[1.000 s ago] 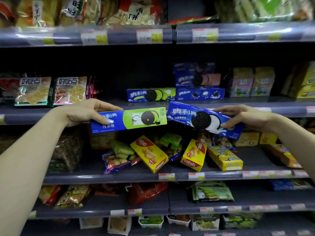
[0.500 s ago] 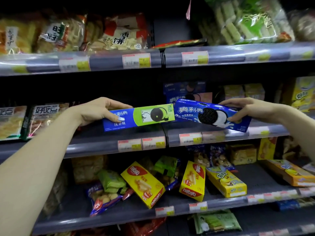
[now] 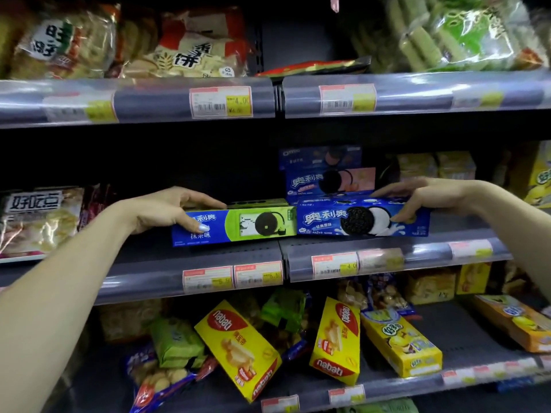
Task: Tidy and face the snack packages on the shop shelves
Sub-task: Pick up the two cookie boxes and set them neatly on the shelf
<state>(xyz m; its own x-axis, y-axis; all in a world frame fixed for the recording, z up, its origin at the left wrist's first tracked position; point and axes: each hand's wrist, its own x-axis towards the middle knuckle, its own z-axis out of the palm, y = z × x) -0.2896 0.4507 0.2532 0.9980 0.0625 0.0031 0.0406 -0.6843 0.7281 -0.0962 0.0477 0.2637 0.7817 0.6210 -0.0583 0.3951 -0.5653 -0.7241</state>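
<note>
My left hand (image 3: 167, 211) grips the left end of a blue-and-green cookie box (image 3: 253, 223), which stands face-out on the middle shelf (image 3: 190, 257). My right hand (image 3: 417, 195) holds the right end of a blue cookie box (image 3: 360, 219) showing a black-and-white cookie. That box also rests on the shelf, end to end with the green one. Behind them a pink-and-blue cookie box (image 3: 331, 180) and a darker blue box (image 3: 319, 155) sit stacked.
Cracker bags (image 3: 38, 222) lie at the shelf's left, yellow boxes (image 3: 435, 165) at the right. Below, yellow wafer boxes (image 3: 238, 350) and loose packets lie tumbled. Large snack bags (image 3: 185, 52) fill the top shelf.
Both boxes went up from in front of the lower shelf onto the middle shelf and now stand level, side by side. The view tilted upward.
</note>
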